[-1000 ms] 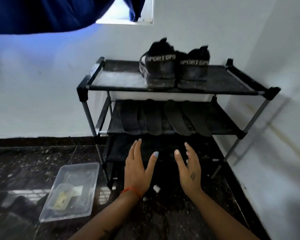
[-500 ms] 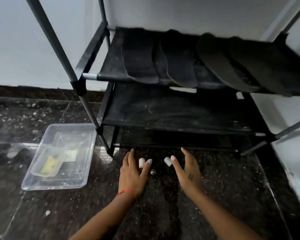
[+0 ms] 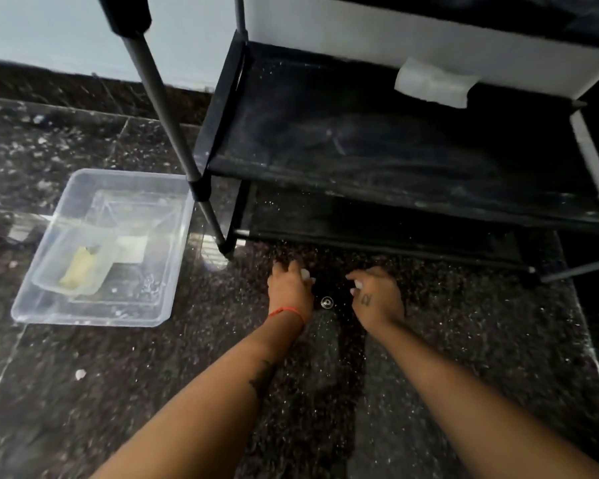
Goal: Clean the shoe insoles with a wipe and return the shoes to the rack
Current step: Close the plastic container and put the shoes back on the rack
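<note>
— Head view: how do the two hands sit?
— Both low on the dark speckled floor (image 3: 464,340), before the shoe rack (image 3: 377,157). Left hand (image 3: 290,288) curls on one small white piece; right hand (image 3: 377,299) pinches another.
— Counts?
— One metal stud (image 3: 326,301) between them, one white wipe (image 3: 433,84) on the rack's shelf, one clear tray (image 3: 146,305) holding one smaller tub (image 3: 77,267).

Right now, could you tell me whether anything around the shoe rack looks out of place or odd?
Yes: a white wipe hangs over the back rail of the shoe rack rather than lying in the clear tray. Small white bits and a round metal piece lie on the dark floor between the left hand and right hand.
</note>
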Available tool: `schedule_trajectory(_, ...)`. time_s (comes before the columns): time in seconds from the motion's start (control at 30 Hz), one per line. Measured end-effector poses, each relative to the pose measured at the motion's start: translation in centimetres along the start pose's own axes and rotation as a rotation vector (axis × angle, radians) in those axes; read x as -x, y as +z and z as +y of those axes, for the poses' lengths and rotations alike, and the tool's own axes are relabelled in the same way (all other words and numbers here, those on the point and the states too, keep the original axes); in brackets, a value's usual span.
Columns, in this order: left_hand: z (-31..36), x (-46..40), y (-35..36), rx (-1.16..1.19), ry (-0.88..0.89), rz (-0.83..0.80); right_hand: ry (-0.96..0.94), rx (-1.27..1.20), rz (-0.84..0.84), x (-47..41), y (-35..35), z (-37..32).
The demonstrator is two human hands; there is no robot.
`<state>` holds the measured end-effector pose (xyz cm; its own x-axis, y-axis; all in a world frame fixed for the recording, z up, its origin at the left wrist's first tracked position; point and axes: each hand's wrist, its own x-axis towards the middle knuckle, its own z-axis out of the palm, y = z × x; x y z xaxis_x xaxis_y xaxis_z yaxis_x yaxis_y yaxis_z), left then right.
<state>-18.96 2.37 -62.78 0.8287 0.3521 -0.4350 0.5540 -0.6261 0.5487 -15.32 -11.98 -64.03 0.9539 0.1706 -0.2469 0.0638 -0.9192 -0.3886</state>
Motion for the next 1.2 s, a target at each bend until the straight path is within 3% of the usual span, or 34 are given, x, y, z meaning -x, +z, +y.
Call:
schedule_trajectory(0.17,-1.4,0.8,-2.0,0.126,0.125,0.079,0.009,-0.098,0.145,1.8,-0.5,-1.4)
schedule_trajectory(0.3,-4.5,2.0,-4.8,0.254,0.250,0.236,-0.155,-0.262,0.233,4.4,0.8,-4.4)
schedule_trajectory(0.47,-10.3,2.5,-10.8,0.306,0.293,0.465,-0.346,-0.491,0.146,5.9,2.6,-11.7)
schedule_trajectory(0.57,-14.0,1.5,-14.0,0.280,0.193,0.578,-0.474,-0.531,0.076,5.0,3.3,-17.5)
schedule_trajectory(0.83,-18.6,-2.6,-16.8,0.134,0.010,0.504,-0.746,-0.196,-0.101,-0.6,4.1,-27.5)
schedule_trajectory(1.2,-19.4,-4.3,-16.6,0.076,-0.001,0.459,-0.696,0.197,-0.107,-3.1,7.2,-29.4)
